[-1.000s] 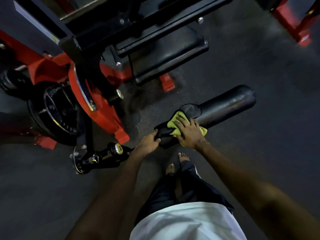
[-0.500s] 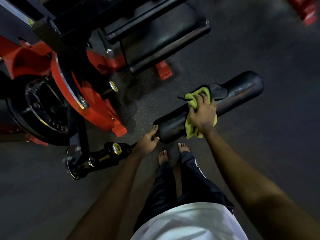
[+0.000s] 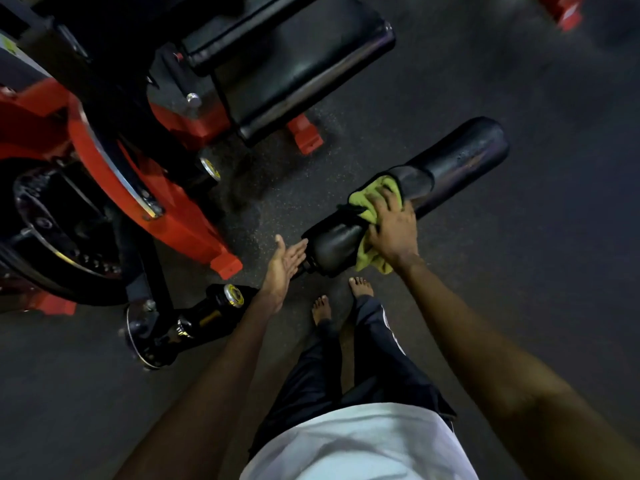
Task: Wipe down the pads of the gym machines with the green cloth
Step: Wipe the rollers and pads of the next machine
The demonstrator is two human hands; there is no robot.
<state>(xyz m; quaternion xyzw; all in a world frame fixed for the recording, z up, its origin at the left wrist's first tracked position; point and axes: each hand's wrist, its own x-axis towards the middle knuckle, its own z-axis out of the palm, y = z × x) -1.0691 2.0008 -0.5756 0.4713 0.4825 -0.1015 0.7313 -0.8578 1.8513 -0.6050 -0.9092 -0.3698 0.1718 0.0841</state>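
Dark speckled gym floor lies under everything. Right hand curls its fingers over the green cloth, holding it bunched against the middle of the black roller pad. Left hand is flat, fingers straight, tips at the pad's near end. Beyond stand the red machine frame and a black seat pad.
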